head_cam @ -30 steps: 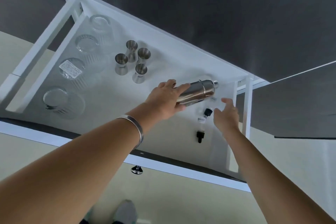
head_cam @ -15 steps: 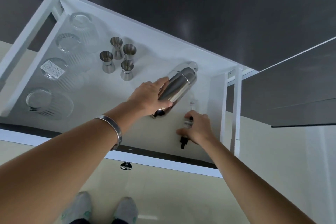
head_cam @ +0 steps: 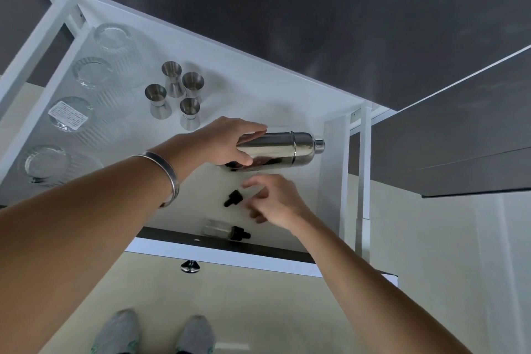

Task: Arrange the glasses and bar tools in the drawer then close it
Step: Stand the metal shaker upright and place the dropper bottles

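Observation:
The white drawer stands pulled out. My left hand grips a steel cocktail shaker that lies on its side, cap toward the right wall. Just below it, my right hand pinches a small dropper bottle with a black cap. A second clear dropper bottle lies by the drawer's front edge. Several steel jiggers stand in a cluster mid-drawer. Several ribbed glasses sit upside down in a row along the left side.
A dark countertop overhangs the drawer's back. The drawer front carries a metal knob. A dark cabinet front is at right. My feet stand on the pale floor below.
My left hand has turned the shaker from a diagonal lie to level, cap pointing right. My right hand has shifted one dropper bottle; the other now lies by the front edge.

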Available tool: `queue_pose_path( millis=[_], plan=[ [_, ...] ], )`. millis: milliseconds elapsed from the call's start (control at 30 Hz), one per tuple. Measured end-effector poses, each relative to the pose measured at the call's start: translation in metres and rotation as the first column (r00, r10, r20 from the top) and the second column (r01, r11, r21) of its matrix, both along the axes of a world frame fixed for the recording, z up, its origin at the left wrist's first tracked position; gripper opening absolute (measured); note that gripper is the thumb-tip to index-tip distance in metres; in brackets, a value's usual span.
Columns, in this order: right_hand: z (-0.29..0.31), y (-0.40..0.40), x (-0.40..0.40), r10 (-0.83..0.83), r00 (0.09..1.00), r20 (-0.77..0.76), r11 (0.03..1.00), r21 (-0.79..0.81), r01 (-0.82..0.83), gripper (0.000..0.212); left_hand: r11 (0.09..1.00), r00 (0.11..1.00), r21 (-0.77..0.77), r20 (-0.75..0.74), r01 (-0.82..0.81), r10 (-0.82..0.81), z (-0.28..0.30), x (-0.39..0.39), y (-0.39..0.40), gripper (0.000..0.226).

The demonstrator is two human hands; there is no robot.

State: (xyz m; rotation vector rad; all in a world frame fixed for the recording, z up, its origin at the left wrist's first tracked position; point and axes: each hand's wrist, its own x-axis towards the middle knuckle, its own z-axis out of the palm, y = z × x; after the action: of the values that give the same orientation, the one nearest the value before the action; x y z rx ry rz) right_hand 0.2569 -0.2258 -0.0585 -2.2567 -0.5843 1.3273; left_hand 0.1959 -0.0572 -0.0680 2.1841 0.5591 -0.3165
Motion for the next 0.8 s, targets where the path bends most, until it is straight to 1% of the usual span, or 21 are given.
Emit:
queue_pose_path(
  millis=[33,67,100,133,167,200,233,267,300,333,367,400,433,467,500,567,667,733,800],
  plan=[
    [0.002,-0.001,0.007,-0.007,0.972,0.236,0.996,0.091,-0.015,0.017,0.999,0.999,0.019,0.018,0.028,-0.028,0.001,0.002,0.000,0.075],
    [0.004,-0.002,0.014,-0.022,0.877,0.480,0.982,0.175,-0.071,0.012,0.998,0.998,0.043,0.035,0.055,-0.056,0.002,0.004,0.000,0.074],
    [0.007,-0.003,0.023,-0.009,0.737,0.676,0.970,0.184,-0.157,0.016,0.995,0.996,0.063,0.047,0.077,-0.080,0.002,0.006,-0.001,0.073],
    [0.009,-0.004,0.031,0.046,0.600,0.799,0.965,0.121,-0.234,0.029,0.992,0.994,0.078,0.052,0.095,-0.099,0.002,0.009,-0.002,0.073],
    [0.009,-0.003,0.040,0.136,0.512,0.848,0.957,0.020,-0.288,0.046,0.990,0.992,0.084,0.052,0.109,-0.114,0.001,0.012,-0.003,0.073],
    [0.007,-0.003,0.048,0.250,0.472,0.846,0.936,-0.086,-0.342,0.061,0.990,0.991,0.080,0.052,0.119,-0.123,0.000,0.015,-0.004,0.072],
    [0.006,-0.002,0.055,0.347,0.463,0.816,0.906,-0.162,-0.392,0.072,0.989,0.990,0.080,0.059,0.121,-0.126,0.000,0.016,-0.006,0.072],
    [0.004,-0.001,0.061,0.409,0.475,0.779,0.881,-0.202,-0.428,0.078,0.990,0.991,0.097,0.075,0.107,-0.114,-0.001,0.017,-0.009,0.070],
    [0.002,0.000,0.066,0.439,0.494,0.751,0.871,-0.220,-0.440,0.082,0.990,0.991,0.130,0.110,0.058,-0.073,-0.001,0.018,-0.012,0.069],
    [0.001,0.000,0.069,0.445,0.514,0.733,0.873,-0.227,-0.431,0.083,0.987,0.987,0.160,0.163,-0.033,0.007,-0.002,0.018,-0.016,0.067],
    [0.001,0.001,0.070,0.431,0.539,0.724,0.888,-0.234,-0.396,0.083,0.976,0.969,0.152,0.216,-0.156,0.121,-0.001,0.017,-0.022,0.067],
    [0.001,0.001,0.070,0.404,0.571,0.714,0.908,-0.235,-0.348,0.082,0.955,0.940,0.093,0.231,-0.280,0.253,0.001,0.017,-0.028,0.068],
    [0.003,0.001,0.067,0.369,0.611,0.700,0.927,-0.232,-0.294,0.082,0.924,0.906,-0.004,0.198,-0.381,0.374,0.003,0.017,-0.034,0.070],
    [0.005,0.000,0.065,0.329,0.652,0.683,0.944,-0.220,-0.246,0.081,0.885,0.877,-0.117,0.130,-0.450,0.463,0.003,0.017,-0.040,0.071],
    [0.005,-0.001,0.063,0.287,0.693,0.661,0.958,-0.205,-0.202,0.082,0.851,0.864,-0.210,0.053,-0.480,0.501,0.003,0.017,-0.045,0.071],
    [0.008,-0.004,0.062,0.202,0.778,0.595,0.978,-0.156,-0.135,0.086,0.825,0.886,-0.349,-0.036,-0.444,0.462,-0.003,0.017,-0.055,0.068],
    [0.016,-0.010,0.066,0.038,0.902,0.430,0.999,-0.035,-0.025,0.095,0.768,0.921,-0.531,-0.069,-0.358,0.382,-0.013,0.016,-0.069,0.057],
    [0.022,-0.016,0.068,-0.024,0.937,0.348,0.999,-0.019,0.032,0.096,0.717,0.937,-0.622,-0.085,-0.315,0.338,-0.018,0.016,-0.079,0.053],
    [0.026,-0.024,0.069,-0.045,0.948,0.315,0.998,-0.035,0.060,0.095,0.682,0.947,-0.673,-0.091,-0.287,0.308,-0.022,0.016,-0.088,0.055]
  ],
)
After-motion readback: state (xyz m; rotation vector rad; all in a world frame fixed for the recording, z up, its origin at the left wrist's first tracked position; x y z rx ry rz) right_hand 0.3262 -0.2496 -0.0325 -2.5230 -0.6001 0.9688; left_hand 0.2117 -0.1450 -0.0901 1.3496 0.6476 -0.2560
